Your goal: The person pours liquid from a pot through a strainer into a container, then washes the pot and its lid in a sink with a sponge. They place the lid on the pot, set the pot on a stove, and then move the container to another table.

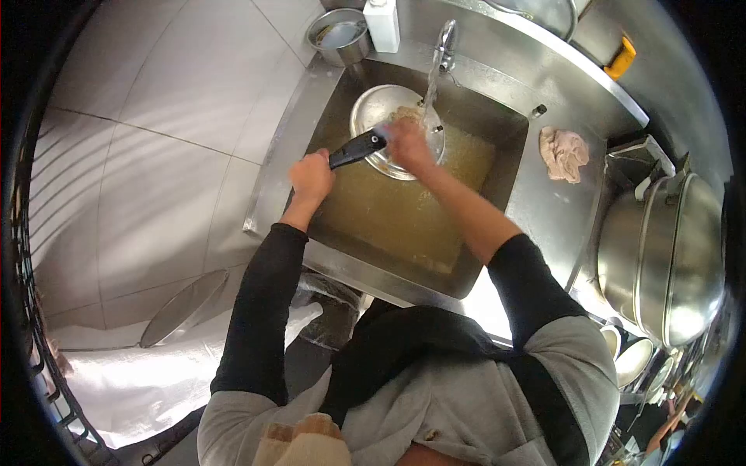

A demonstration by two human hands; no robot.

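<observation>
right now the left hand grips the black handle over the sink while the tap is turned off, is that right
Not quite: the head view shows the tap running, with water streaming from it. The left hand does grip the black handle over the sink.

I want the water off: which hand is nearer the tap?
Right. The right hand is near the water from the tap; the left hand is farther back and left, at the black handle.
</observation>
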